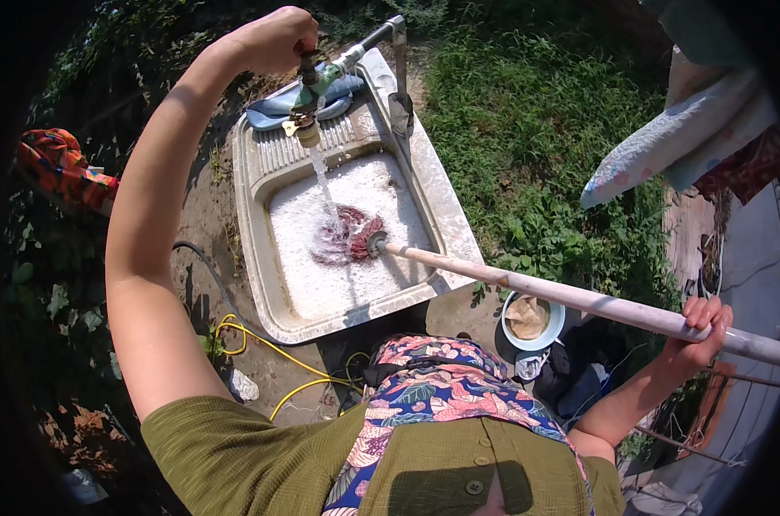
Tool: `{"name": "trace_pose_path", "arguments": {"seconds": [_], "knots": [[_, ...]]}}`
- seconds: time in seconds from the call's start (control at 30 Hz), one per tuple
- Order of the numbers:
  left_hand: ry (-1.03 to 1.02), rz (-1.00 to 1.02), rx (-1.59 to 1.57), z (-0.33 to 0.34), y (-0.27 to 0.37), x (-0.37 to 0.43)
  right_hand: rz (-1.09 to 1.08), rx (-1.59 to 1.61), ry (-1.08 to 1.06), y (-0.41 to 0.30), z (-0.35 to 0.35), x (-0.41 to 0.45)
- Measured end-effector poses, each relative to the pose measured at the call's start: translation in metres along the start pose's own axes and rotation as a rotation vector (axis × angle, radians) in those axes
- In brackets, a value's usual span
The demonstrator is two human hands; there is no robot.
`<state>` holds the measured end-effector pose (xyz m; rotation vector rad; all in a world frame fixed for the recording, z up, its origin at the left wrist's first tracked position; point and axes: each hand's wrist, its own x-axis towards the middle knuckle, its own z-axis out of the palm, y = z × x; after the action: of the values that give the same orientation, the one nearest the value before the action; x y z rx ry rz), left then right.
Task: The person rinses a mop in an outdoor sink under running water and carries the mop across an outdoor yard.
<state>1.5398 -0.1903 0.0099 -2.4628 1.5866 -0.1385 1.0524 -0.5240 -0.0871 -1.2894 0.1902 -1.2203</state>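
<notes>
My left hand [275,40] is raised at the top of the view, its fingers closed on the handle of a green outdoor tap [311,95]. A stream of water [323,180] falls from the spout into an old sink [256,258] filled with white foam [303,284]. In the foam lies a dark red mop head [364,240], partly under the surface, where the stream lands. Its long pale mop handle [558,293] slants over the sink's right rim. Far out along it, at the right, my right hand [703,332] is wrapped around the pole.
A metal pipe [372,40] carries the tap above a blue plastic dish [267,115]. Near my feet are a yellow hose [287,360] and a light-blue bucket [511,338] holding a brownish cloth. Weeds [532,142] grow at right, below a hanging towel [661,138].
</notes>
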Motion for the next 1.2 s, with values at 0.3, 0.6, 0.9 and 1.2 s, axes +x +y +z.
{"name": "trace_pose_path", "arguments": {"seconds": [0.3, 0.6, 0.9, 1.2], "knots": [[0.339, -0.220, 0.116, 0.032, 0.029, -0.019, -0.123, -0.214, 0.260, 0.004, 0.023, 0.004], [0.350, -0.494, 0.023, 0.029, 0.035, 0.004, -0.170, -0.114, 0.164, 0.006, 0.030, 0.011], [0.332, -0.033, -0.193, 0.016, 0.026, -0.029, -0.160, -0.196, 0.193, 0.002, 0.039, 0.011], [1.022, -0.202, 0.035, 0.112, 0.067, -0.059, -0.181, -0.121, 0.156, -0.006, 0.045, 0.010]]}}
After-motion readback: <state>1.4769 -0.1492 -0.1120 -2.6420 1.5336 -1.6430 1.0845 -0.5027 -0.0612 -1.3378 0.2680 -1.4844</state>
